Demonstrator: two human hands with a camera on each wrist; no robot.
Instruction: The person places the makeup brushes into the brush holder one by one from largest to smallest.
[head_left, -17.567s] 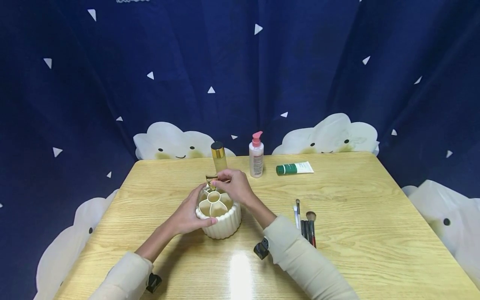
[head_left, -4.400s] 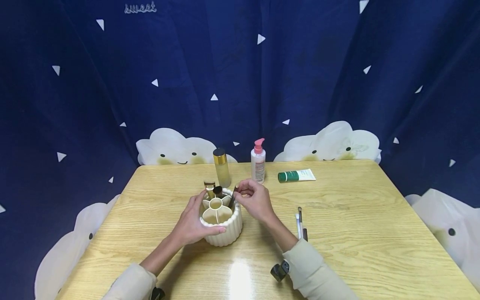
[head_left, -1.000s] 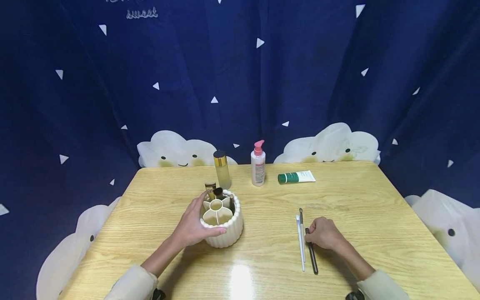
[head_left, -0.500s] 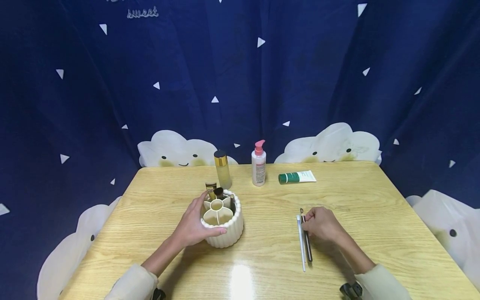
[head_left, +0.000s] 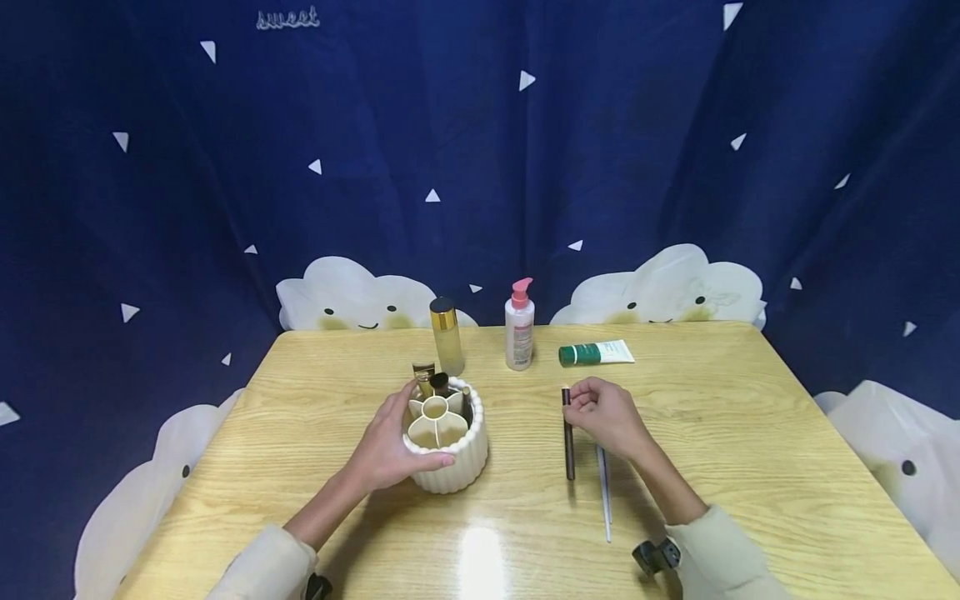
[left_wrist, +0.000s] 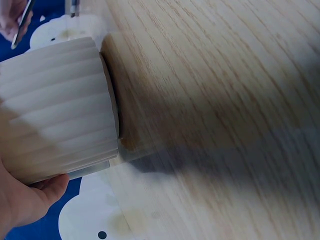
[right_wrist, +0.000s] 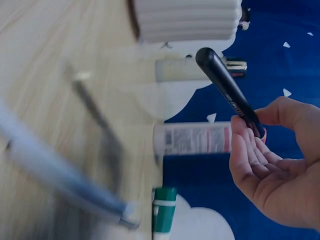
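Note:
My left hand (head_left: 381,446) grips the cream ribbed cosmetics holder (head_left: 459,467), thumb along its near side. Petal-shaped dividers split the holder. A gold-toned tube (head_left: 423,377), a dark-bristled makeup brush (head_left: 439,383) and a slim dark stick (head_left: 467,403) stand in its rear compartments. To its right, my right hand (head_left: 611,417) pinches a black pen-like cosmetic stick (head_left: 568,454) near the upper end, above the table. In the right wrist view the stick (right_wrist: 225,82) shows a rounded free end and small lettering; fingers hide part of its other end.
Two slender makeup brushes (head_left: 604,496) lie below my right hand, partly hidden by it. Behind stand a gold-collared bottle (head_left: 447,343) and a pink pump bottle (head_left: 519,335). A green-and-white tube (head_left: 597,353) lies right of them. A dark blue curtain (head_left: 480,150) hangs behind the table (head_left: 712,433).
My right hand has lifted the black cosmetic stick from beside the brushes and moved it left and away from me. The left hand stays on the holder. Earlier, more brushes lay on the table.

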